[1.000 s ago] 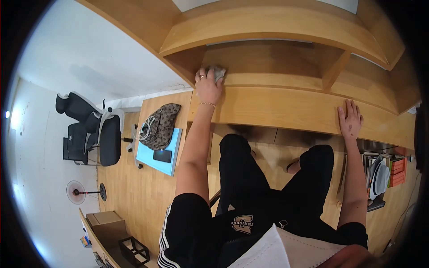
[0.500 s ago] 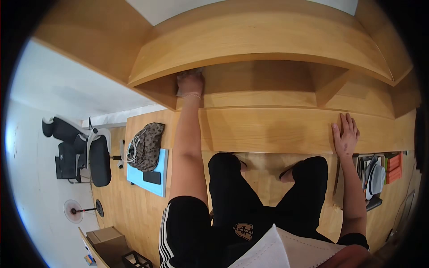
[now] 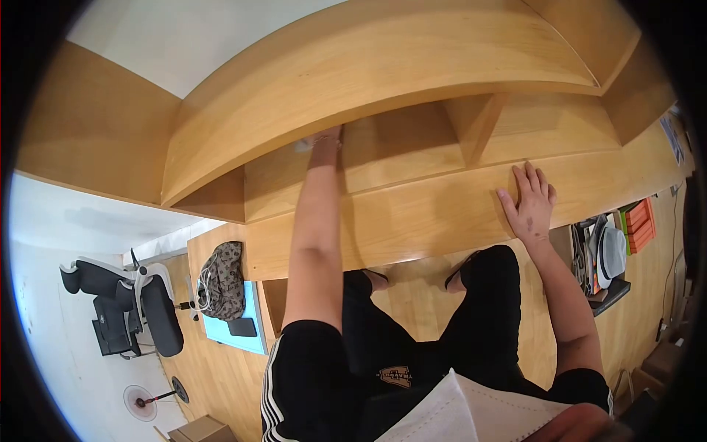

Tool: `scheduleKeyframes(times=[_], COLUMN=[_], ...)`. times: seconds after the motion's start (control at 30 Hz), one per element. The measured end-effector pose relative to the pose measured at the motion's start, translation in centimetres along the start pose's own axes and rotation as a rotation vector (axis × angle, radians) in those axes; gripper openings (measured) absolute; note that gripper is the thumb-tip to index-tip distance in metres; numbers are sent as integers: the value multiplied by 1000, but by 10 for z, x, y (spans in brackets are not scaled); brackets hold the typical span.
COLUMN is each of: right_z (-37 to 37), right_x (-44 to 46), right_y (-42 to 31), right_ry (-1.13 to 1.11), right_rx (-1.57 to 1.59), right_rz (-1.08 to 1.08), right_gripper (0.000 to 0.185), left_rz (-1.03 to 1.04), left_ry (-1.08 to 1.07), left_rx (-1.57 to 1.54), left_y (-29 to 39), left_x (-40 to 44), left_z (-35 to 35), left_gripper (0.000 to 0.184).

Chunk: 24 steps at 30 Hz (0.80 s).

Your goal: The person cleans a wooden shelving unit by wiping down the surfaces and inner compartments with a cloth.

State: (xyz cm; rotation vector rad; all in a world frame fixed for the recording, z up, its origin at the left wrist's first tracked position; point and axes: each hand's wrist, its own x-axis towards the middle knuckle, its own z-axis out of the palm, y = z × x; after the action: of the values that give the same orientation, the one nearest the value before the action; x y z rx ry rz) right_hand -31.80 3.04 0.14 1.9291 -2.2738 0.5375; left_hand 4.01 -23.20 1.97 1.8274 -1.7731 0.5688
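Note:
My left hand [image 3: 325, 138] reaches under the upper shelf board [image 3: 383, 62] into the left compartment of the wooden desk hutch. A pale, crumpled cloth [image 3: 303, 145] shows beside its fingers, held against the inside; whether it is cloth or tissue is hard to tell. The shelf edge hides part of the hand. Flat on the wooden desk top [image 3: 420, 210] rests my right hand [image 3: 532, 206], fingers spread and holding nothing, in front of the right compartment.
An upright divider [image 3: 482, 129] splits the hutch. At left, a patterned cap [image 3: 222, 280], a white cable and a dark phone [image 3: 241, 327] lie by a light blue board. Books and a grey hat [image 3: 611, 247] stand low on the right. An office chair [image 3: 158, 313] and a fan [image 3: 140, 402] are behind left.
The view has turned and shifted. My left hand has moved from the compartment's left side wall toward its middle with the pale cloth. My right hand stays flat on the desk.

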Motion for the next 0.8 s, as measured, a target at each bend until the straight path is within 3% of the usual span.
scheduleKeyframes(times=[0.2,0.37,0.43,0.57,0.67,0.77,0.8], right_z=[-3,-2,0,2,5,9,9], right_x=[0,-2,-1,-1,-2,-3,-4], right_y=[-2,0,0,-2,2,6,6], right_ry=[2,0,0,6,15,23,23], right_rx=[-11,-28,-38,-52,-51,-44,-43], right_rz=[12,39,33,53,39,32,31], right_gripper=[61,59,58,55,53,51,51], left_rz=[120,240,248,233,321,352,347], left_ry=[66,-400,-423,-495,-420,-558,-390], left_rx=[-226,-268,-239,-305,-390,-351,-317], left_y=[107,167,187,188,159,115,95], left_x=[-14,-31,-50,-80,-105,-101,-103], left_z=[16,5,-20,-34,-67,-82,-73], left_gripper=[46,48,50,45,42,39,36])
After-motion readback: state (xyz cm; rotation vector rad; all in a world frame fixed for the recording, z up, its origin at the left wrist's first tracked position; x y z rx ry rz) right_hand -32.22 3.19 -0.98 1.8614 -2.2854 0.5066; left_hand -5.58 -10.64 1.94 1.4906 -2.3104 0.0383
